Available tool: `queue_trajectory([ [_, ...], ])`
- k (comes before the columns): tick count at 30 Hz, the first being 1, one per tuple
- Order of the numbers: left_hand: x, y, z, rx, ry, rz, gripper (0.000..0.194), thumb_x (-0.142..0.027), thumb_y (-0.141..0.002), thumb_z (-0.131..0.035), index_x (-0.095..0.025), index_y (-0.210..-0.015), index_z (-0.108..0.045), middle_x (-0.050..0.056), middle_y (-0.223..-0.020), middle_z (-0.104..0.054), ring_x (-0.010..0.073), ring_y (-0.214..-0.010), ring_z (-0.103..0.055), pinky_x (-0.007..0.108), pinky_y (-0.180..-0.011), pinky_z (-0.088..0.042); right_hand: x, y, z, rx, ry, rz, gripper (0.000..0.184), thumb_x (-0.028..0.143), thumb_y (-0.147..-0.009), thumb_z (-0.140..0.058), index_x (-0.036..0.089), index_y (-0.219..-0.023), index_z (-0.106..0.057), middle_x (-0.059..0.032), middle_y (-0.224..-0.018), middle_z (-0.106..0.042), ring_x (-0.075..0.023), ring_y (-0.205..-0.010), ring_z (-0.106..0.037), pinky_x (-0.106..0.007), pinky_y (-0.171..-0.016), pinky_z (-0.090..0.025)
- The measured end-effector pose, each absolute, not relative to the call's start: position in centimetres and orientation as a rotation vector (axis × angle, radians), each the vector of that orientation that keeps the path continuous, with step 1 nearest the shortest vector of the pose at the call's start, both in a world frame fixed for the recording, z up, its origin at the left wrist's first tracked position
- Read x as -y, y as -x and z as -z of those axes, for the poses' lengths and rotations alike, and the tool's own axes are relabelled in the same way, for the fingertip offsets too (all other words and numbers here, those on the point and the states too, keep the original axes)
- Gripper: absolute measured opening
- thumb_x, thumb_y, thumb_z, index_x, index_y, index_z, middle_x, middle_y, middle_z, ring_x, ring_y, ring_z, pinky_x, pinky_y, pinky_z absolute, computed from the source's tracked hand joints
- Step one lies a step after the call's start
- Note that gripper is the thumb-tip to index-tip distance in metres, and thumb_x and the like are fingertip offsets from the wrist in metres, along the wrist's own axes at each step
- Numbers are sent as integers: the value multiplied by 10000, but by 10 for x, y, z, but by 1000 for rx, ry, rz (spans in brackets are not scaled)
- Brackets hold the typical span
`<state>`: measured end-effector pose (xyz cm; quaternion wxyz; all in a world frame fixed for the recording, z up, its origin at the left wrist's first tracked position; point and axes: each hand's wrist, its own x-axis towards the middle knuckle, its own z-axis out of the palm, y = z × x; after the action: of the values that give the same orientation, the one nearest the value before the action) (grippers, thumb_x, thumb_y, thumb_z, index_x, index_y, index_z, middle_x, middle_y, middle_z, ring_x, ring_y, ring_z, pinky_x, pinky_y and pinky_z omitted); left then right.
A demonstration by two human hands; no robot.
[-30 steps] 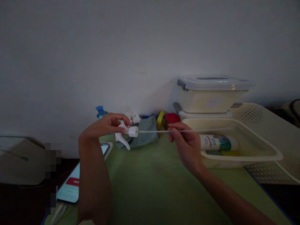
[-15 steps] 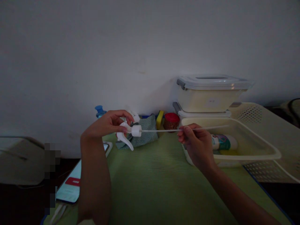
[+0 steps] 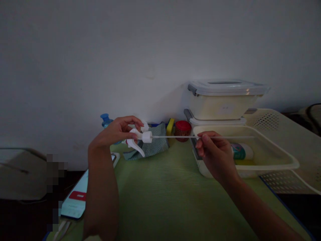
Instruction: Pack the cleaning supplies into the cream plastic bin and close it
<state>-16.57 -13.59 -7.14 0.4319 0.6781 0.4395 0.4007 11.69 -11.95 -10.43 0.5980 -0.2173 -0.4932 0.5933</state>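
My left hand (image 3: 120, 130) is closed around a white trigger spray head (image 3: 146, 137), held sideways with its collar to the right and its lever hanging down. From the collar a thin white dip tube (image 3: 170, 137) runs almost level to the right. My right hand (image 3: 217, 152) pinches this tube partway along, and its free end reaches past the fingers over a cream basin (image 3: 271, 166). Behind the spray head a grey-green cloth (image 3: 156, 142) lies on the table. Inside the basin rests a white bottle with a green label (image 3: 239, 151).
Two lidded storage boxes (image 3: 223, 105) are stacked behind the basin. A yellow sponge (image 3: 170, 127) and a red-lidded jar (image 3: 183, 130) stand at the back. On the left lies a lit phone (image 3: 75, 201); a blue-capped bottle (image 3: 105, 118) is behind my left hand. A perforated basket (image 3: 288, 140) is at right.
My right hand has shifted slightly to the right along with the tube, which sits a little higher and more level. The spray head has turned slightly in my left hand.
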Motion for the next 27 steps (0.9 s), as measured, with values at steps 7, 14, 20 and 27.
queue_trajectory([
  [7, 140, 174, 73, -1146, -1734, -1087, 372, -217, -655, -701, -165, -991, -551, 16, -867, -613, 98, -641, -626, 154, -526, -488, 118, -141, 90, 1254, 447, -1652, 181, 260, -655, -631, 234, -813, -715, -14, -773, -704, -69, -481, -552, -158, -421, -446],
  [14, 139, 176, 74, -1233, -1738, -984, 434, -173, -629, -704, -191, -1044, -580, 34, -937, -635, 127, -784, -621, 166, -590, -489, 113, -154, 89, 1284, 543, -1862, 179, 373, -656, -694, 225, -753, -725, -19, -690, -695, -49, -447, -525, -121, -400, -425],
  [20, 134, 174, 77, -1287, -1818, -842, 296, -218, -617, -707, -161, -900, -642, 48, -939, -645, 129, -820, -601, 200, -682, -486, 116, -160, 98, 1325, 650, -1933, 151, 269, -616, -752, 198, -746, -718, -25, -674, -679, -29, -435, -500, -95, -389, -393],
  [27, 132, 165, 75, -1159, -2033, -772, 199, -277, -717, -630, -152, -870, -621, 61, -945, -610, 154, -849, -576, 245, -731, -461, 135, -185, 103, 1564, 816, -1861, 113, 301, -696, -676, 195, -733, -674, -30, -627, -611, -45, -367, -374, -155, -297, -242],
])
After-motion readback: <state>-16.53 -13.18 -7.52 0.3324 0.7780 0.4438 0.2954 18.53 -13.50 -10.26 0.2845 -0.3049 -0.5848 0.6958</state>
